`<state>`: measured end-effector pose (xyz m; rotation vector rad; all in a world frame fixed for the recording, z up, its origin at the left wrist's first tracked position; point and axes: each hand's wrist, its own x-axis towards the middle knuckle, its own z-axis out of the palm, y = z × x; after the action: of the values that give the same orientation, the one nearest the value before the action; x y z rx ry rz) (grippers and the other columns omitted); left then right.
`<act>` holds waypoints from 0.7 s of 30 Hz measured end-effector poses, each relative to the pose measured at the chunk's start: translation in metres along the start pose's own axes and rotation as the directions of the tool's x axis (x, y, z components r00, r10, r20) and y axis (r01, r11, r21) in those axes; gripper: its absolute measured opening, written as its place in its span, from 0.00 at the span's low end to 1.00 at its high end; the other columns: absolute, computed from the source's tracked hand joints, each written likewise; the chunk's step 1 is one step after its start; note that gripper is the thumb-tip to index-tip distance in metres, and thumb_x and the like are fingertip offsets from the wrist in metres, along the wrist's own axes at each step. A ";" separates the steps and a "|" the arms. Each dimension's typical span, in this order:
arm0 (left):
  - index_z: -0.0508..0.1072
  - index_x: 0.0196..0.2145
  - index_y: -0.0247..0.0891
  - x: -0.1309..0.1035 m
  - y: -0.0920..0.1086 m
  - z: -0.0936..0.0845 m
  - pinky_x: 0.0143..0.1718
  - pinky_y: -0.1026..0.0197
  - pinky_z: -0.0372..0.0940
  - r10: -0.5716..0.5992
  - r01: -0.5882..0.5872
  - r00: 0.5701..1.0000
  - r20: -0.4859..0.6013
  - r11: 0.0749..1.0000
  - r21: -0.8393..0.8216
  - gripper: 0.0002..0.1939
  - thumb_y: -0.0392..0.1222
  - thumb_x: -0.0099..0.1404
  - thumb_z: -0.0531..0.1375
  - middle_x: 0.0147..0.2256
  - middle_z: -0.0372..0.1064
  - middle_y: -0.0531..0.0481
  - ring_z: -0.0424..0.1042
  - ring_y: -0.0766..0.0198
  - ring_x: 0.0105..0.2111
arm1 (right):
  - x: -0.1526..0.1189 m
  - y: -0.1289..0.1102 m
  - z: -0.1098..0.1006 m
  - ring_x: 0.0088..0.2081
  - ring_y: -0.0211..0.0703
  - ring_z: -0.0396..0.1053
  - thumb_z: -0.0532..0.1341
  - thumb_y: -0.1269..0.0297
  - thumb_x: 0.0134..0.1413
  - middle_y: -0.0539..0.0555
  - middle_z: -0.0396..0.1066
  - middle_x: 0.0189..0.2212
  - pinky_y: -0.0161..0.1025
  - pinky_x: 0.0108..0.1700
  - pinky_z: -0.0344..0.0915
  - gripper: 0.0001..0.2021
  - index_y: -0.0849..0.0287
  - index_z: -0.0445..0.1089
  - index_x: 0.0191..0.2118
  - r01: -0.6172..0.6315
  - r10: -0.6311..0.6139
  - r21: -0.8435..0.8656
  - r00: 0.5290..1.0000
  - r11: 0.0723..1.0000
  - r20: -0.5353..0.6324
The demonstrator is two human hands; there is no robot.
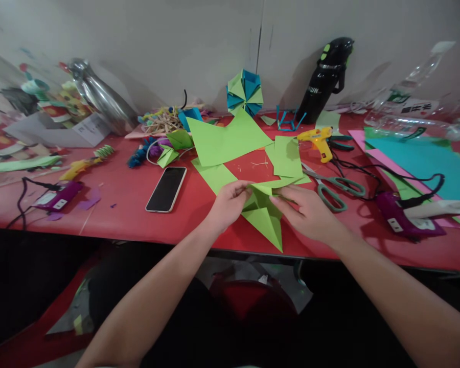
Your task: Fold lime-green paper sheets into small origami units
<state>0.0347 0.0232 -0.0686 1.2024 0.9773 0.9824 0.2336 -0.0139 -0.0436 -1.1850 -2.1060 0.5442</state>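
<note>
A folded piece of light-green paper (266, 225) is held above the front edge of the red table, with a pointed flap hanging down toward me. My left hand (233, 202) pinches its upper left side between thumb and fingers. On the other side, my right hand (302, 209) grips the upper right fold. Just beyond the hands lie a large green sheet (230, 138) with a notched edge and a smaller green square (286, 156). Grey-handled scissors (335, 186) rest right of my right hand. A smartphone (167, 189) lies left of my left hand.
At the back stand a blue-and-green paper ball (245, 93), a black bottle (325, 79) and a steel flask (101, 97). A yellow glue gun (317, 140) is behind the scissors. Purple power strips (406, 217) with cables and stacked coloured paper (425, 158) sit on the right.
</note>
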 end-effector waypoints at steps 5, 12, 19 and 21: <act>0.80 0.40 0.37 -0.001 0.005 -0.003 0.42 0.56 0.71 -0.120 0.121 0.993 0.009 0.991 -0.053 0.12 0.45 0.63 0.63 0.36 0.79 0.46 0.76 0.59 0.36 | -0.001 0.001 0.000 0.40 0.50 0.71 0.55 0.65 0.67 0.55 0.74 0.34 0.45 0.40 0.65 0.09 0.55 0.69 0.34 0.040 -0.040 -0.027 0.999 0.999 0.018; 0.80 0.33 0.36 -0.004 0.013 -0.006 0.34 0.61 0.70 -0.194 0.198 0.980 0.045 0.971 -0.130 0.10 0.44 0.63 0.61 0.32 0.78 0.46 0.76 0.63 0.30 | -0.002 0.004 0.001 0.43 0.52 0.73 0.57 0.68 0.63 0.56 0.76 0.37 0.46 0.42 0.67 0.05 0.55 0.71 0.39 0.107 -0.107 -0.078 0.994 0.991 0.002; 0.80 0.37 0.32 -0.003 0.017 -0.007 0.37 0.58 0.72 -0.206 0.218 0.975 0.078 0.957 -0.190 0.15 0.49 0.63 0.65 0.36 0.80 0.40 0.78 0.59 0.33 | -0.004 0.009 0.003 0.39 0.53 0.72 0.58 0.70 0.61 0.57 0.74 0.32 0.49 0.42 0.68 0.06 0.56 0.71 0.34 0.216 -0.207 -0.251 0.976 0.944 0.059; 0.80 0.36 0.34 -0.004 0.016 -0.006 0.39 0.57 0.73 -0.201 0.209 0.977 0.066 0.966 -0.154 0.16 0.51 0.61 0.67 0.35 0.80 0.42 0.78 0.59 0.33 | -0.005 0.009 0.003 0.41 0.53 0.72 0.58 0.70 0.61 0.57 0.75 0.35 0.49 0.44 0.68 0.06 0.56 0.72 0.35 0.209 -0.201 -0.219 0.978 0.953 0.059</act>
<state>0.0264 0.0232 -0.0528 0.9662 0.9443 0.8455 0.2383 -0.0136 -0.0528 -1.0634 -2.3352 0.2387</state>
